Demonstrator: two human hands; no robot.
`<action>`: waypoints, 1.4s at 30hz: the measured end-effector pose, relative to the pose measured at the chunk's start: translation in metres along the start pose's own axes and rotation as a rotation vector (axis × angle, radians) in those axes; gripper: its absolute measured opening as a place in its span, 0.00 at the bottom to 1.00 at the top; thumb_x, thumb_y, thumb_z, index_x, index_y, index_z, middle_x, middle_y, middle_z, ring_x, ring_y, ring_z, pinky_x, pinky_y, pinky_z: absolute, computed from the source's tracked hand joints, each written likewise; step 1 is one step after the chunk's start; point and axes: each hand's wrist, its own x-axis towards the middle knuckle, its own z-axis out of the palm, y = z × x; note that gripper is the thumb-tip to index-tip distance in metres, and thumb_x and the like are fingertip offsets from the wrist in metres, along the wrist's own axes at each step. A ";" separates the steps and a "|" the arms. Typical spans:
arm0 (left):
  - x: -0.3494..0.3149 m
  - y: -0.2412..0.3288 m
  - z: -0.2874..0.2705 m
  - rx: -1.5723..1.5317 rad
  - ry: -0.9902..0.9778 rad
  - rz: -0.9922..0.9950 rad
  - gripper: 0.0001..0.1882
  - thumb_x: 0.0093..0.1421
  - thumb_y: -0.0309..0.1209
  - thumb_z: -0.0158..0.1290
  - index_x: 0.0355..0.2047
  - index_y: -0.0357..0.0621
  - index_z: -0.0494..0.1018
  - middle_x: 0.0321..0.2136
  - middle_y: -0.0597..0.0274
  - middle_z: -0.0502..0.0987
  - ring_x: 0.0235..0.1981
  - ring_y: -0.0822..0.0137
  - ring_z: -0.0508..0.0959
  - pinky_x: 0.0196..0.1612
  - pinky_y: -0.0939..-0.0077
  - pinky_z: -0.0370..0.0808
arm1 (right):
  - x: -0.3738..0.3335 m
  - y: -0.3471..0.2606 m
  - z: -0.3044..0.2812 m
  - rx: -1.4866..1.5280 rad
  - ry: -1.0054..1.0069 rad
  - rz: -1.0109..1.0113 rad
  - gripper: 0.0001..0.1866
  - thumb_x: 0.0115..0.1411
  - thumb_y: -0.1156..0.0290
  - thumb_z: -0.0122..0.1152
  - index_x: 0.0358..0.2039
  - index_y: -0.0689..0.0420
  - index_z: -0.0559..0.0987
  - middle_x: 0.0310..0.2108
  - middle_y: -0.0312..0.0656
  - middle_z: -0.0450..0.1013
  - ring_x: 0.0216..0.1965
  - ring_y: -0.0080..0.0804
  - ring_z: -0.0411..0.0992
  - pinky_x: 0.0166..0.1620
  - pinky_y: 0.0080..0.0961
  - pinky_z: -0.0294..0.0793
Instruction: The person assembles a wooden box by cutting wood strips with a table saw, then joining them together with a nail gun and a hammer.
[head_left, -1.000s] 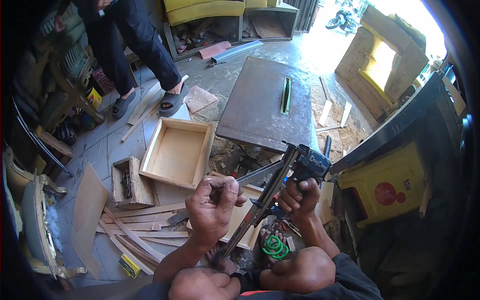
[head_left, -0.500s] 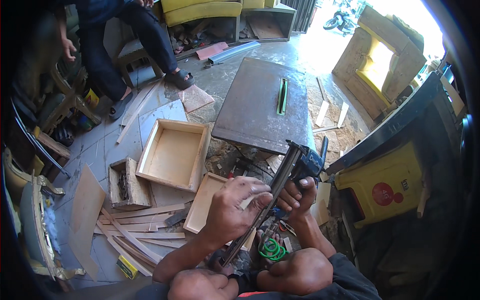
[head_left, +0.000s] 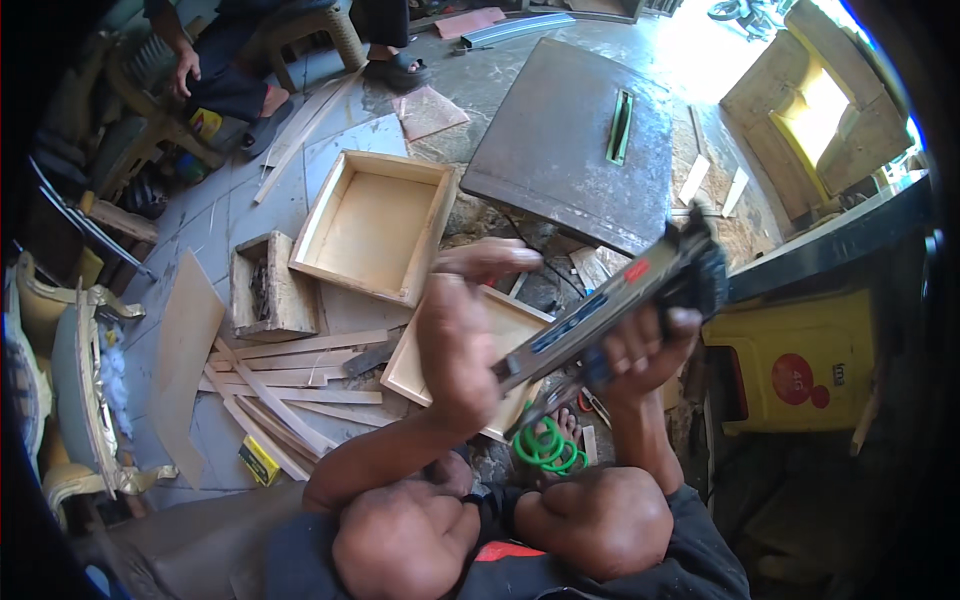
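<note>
My right hand (head_left: 640, 350) is wrapped round the handle of a dark nail gun (head_left: 612, 298), which is held tilted above my knees. My left hand (head_left: 455, 345), somewhat blurred, has its fingers stretched out, and its heel meets the lower end of the gun's long magazine. A green coiled air hose (head_left: 550, 448) hangs below the gun, between my feet. Partly behind my hands and the gun lies a shallow wooden tray (head_left: 515, 325). Beyond it, a deeper pale wooden drawer box (head_left: 350, 283) rests on the floor.
A dark low table (head_left: 570, 150) with a green slotted piece stands ahead. On the left are a small wooden box of metal bits (head_left: 295, 300), wood strips (head_left: 290, 365) and a thin panel (head_left: 185, 360). At right stands a yellow stool (head_left: 800, 365). Another person's legs (head_left: 390, 35) are at far left.
The gun has swung up and to the right. Its long rail, which reached down towards my knees, now looks pushed in. My left hand's fingers have left the rail and stretched out.
</note>
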 end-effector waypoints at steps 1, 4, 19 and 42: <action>0.005 -0.007 0.002 -0.043 -0.050 0.035 0.30 0.77 0.47 0.29 0.51 0.30 0.71 0.48 0.42 0.77 0.53 0.54 0.76 0.63 0.57 0.67 | -0.002 0.003 0.000 -0.025 0.023 0.015 0.19 0.62 0.57 0.48 0.16 0.52 0.66 0.13 0.29 0.58 0.13 0.23 0.62 0.22 0.28 0.69; 0.018 -0.027 -0.005 -0.032 -0.073 0.065 0.28 0.77 0.45 0.31 0.50 0.31 0.72 0.48 0.44 0.77 0.53 0.57 0.76 0.62 0.59 0.67 | -0.007 0.000 0.003 -0.152 0.047 0.066 0.20 0.61 0.56 0.49 0.15 0.52 0.67 0.11 0.30 0.57 0.12 0.25 0.62 0.22 0.29 0.70; -0.029 -0.149 -0.183 1.798 -0.041 -0.035 0.14 0.61 0.31 0.55 0.42 0.33 0.75 0.35 0.41 0.81 0.39 0.42 0.81 0.44 0.51 0.77 | -0.059 -0.044 -0.024 -1.055 0.691 0.123 0.07 0.58 0.73 0.62 0.27 0.63 0.76 0.17 0.38 0.67 0.15 0.26 0.67 0.21 0.27 0.68; 0.048 -0.210 -0.244 0.848 -0.030 -0.976 0.23 0.66 0.43 0.59 0.47 0.32 0.80 0.36 0.49 0.85 0.37 0.61 0.83 0.43 0.64 0.78 | -0.089 -0.066 -0.043 -1.562 0.833 0.281 0.09 0.54 0.74 0.60 0.19 0.59 0.76 0.13 0.36 0.69 0.11 0.24 0.66 0.17 0.25 0.63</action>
